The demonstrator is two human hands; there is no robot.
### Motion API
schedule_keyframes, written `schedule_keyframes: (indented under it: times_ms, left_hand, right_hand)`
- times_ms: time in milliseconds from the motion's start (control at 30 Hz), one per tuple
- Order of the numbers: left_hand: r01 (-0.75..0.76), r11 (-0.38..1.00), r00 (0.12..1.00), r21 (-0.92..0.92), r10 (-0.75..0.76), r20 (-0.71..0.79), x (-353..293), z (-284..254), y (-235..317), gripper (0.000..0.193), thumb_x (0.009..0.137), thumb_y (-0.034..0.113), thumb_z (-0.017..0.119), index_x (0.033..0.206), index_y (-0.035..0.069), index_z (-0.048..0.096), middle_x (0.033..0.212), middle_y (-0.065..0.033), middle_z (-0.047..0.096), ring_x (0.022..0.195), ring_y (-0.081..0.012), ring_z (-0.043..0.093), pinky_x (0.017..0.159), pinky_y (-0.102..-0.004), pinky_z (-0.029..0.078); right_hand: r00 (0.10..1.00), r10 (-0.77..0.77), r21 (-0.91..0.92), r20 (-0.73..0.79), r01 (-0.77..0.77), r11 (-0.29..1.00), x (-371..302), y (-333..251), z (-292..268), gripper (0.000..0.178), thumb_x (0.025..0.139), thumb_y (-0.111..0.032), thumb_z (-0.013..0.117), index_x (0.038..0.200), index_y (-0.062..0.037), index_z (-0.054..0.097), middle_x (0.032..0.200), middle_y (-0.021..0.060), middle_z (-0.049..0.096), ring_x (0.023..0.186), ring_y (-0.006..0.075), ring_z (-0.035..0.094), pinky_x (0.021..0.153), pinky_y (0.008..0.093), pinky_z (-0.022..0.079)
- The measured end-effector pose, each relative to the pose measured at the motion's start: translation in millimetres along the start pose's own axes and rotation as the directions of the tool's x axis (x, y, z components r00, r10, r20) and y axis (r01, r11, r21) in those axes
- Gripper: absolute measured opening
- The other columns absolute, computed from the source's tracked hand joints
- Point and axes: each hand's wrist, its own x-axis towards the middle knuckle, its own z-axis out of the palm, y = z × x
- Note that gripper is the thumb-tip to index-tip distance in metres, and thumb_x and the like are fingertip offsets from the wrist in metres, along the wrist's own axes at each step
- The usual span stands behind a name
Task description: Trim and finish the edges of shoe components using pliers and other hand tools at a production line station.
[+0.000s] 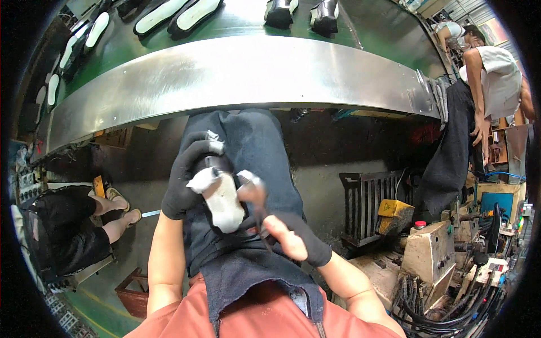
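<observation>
Left hand (pixel 185 179), gloved, fingers wrapped around dark shoe (pixel 224 205), pale sole up, over lap (pixel 265 146). Right hand (pixel 293 234) closed on hammer (pixel 253 192), blurred, head beside sole; contact cannot tell. Ahead: green table (pixel 389 36) with shiny metal edge (pixel 253 70); more shoes (pixel 196 14) along far part. Right: dark rack (pixel 365 205), yellow box (pixel 394 214), grimy machine (pixel 429 248), black cables (pixel 414 307), standing person (pixel 499 81). Left: seated person (pixel 62 225) in black.

Worn on person's head, left of fisheye pair. Looking steeply down over red shirt (pixel 180 315) onto dark-clad lap (pixel 253 152). Close to left hand (pixel 186 179) and right hand (pixel 296 234) near centre; farther from green worktop (pixel 242 23) beyond metal ledge (pixel 253 73) at top. Reaching wide to machinery (pixel 429 248) at lower right; bending straight edges toward round rim.
</observation>
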Motion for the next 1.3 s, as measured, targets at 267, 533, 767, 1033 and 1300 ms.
schedule_keyframes:
  times_ms: [267, 533, 767, 1033, 1300]
  left_hand:
    - [0.144, 0.928, 0.982, -0.343, -0.177, -0.069, -15.9, 3.0, -28.8, 0.077, 0.090, 0.071, 0.036, 0.105, 0.001, 0.063, 0.111, -0.0135, 0.062, 0.111, -0.0250, 0.055, 0.103, -0.0389, 0.037]
    - [0.116, 0.951, 0.985, -0.287, -0.147, -0.089, -26.6, 8.4, -23.1, 0.065, 0.094, 0.061, 0.037, 0.096, 0.002, 0.065, 0.106, -0.0124, 0.063, 0.111, -0.0264, 0.055, 0.104, -0.0404, 0.036]
    - [0.073, 0.937, 0.991, -0.343, -0.106, -0.079, -36.4, 3.5, -2.4, 0.065, 0.090, 0.058, 0.037, 0.086, 0.001, 0.067, 0.102, -0.0139, 0.067, 0.108, -0.0294, 0.058, 0.103, -0.0428, 0.037]
    - [0.460, 0.742, 0.841, -0.488, -0.540, -0.027, -120.8, 29.7, 74.1, 0.031, 0.088, 0.017, 0.065, 0.115, 0.006, 0.056, 0.126, -0.0215, 0.055, 0.124, -0.0377, 0.050, 0.108, -0.0530, 0.033]
    - [-0.079, 0.996, 0.965, 0.037, 0.067, 0.254, -39.3, 1.8, 62.7, 0.044, 0.073, 0.045, 0.072, 0.095, 0.007, 0.067, 0.101, -0.0133, 0.065, 0.110, -0.0344, 0.058, 0.101, -0.0470, 0.040]
  right_hand:
    - [0.991, 0.117, 0.539, 0.061, -0.131, 0.832, 37.8, 8.7, 38.6, 0.048, 0.105, -0.039, 0.038, 0.125, 0.0002, 0.058, 0.108, 0.0070, 0.066, 0.104, 0.0159, 0.060, 0.093, 0.0295, 0.046]
    - [0.986, 0.138, 0.108, -0.090, -0.128, 0.986, 29.2, 19.8, 58.9, 0.046, 0.103, -0.043, 0.042, 0.089, -0.0027, 0.058, 0.069, 0.0025, 0.054, 0.063, 0.0152, 0.053, 0.059, 0.0341, 0.044]
    - [0.995, 0.012, -0.105, -0.098, -0.023, 0.994, 26.7, 34.0, 61.6, 0.036, 0.100, -0.036, 0.048, 0.088, -0.0035, 0.057, 0.075, 0.0122, 0.060, 0.067, 0.0239, 0.058, 0.062, 0.0367, 0.045]
    - [0.880, -0.349, -0.493, 0.321, 0.470, 0.732, -66.2, 63.8, 20.9, 0.046, 0.079, -0.046, 0.067, 0.086, -0.0011, 0.058, 0.109, 0.0165, 0.059, 0.099, 0.0365, 0.061, 0.087, 0.0430, 0.051]
    - [0.936, -0.258, -0.458, 0.238, 0.342, 0.820, -22.9, 23.4, 16.3, 0.026, 0.090, -0.026, 0.060, 0.099, -0.0018, 0.058, 0.104, 0.0160, 0.062, 0.092, 0.0366, 0.061, 0.077, 0.0416, 0.051]
